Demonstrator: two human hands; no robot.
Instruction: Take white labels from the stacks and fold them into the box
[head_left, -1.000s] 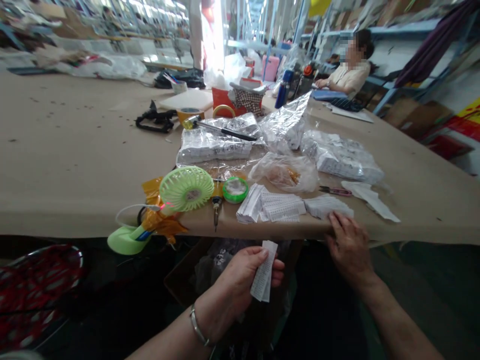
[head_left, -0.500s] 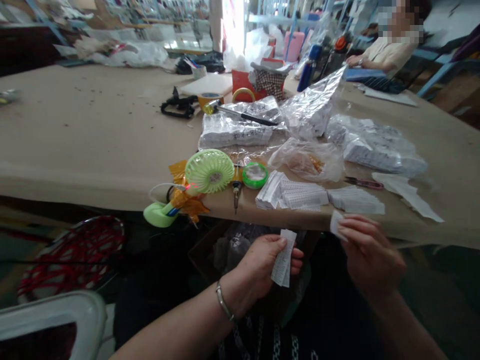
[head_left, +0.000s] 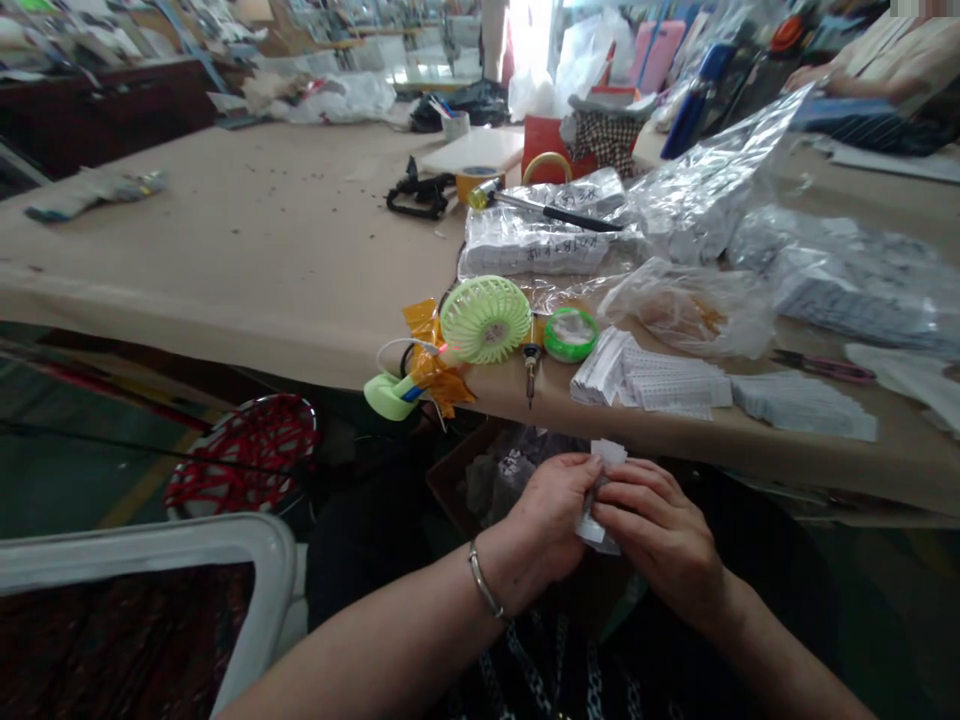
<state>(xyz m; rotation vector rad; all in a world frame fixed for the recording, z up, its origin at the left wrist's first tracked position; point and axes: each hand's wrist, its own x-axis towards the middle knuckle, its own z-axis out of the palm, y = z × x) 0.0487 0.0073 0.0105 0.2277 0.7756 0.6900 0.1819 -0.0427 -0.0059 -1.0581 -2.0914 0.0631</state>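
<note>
Below the table edge, my left hand (head_left: pixel 551 510) and my right hand (head_left: pixel 660 535) meet, both closed on a small bundle of white paper tags (head_left: pixel 604 490). The tags show between the fingertips and are partly hidden by them. A metal bangle sits on my left wrist. Just above, on the brown table (head_left: pixel 247 260), lie fanned stacks of white tags (head_left: pixel 649 375) and a second flat stack (head_left: pixel 806 405) to their right.
A green handheld fan (head_left: pixel 484 320), a soldering-type tool (head_left: pixel 531 370) and a green tape roll (head_left: pixel 571 334) sit at the table edge. Plastic bags of tags (head_left: pixel 547 240) lie behind, small scissors (head_left: pixel 825 365) at right. A red stool (head_left: pixel 244 455) stands lower left. Another person's arm (head_left: pixel 862 70) is far right.
My right hand left the table stack with a tag and came down to join my left hand on the bundle. The view has swung left and down.
</note>
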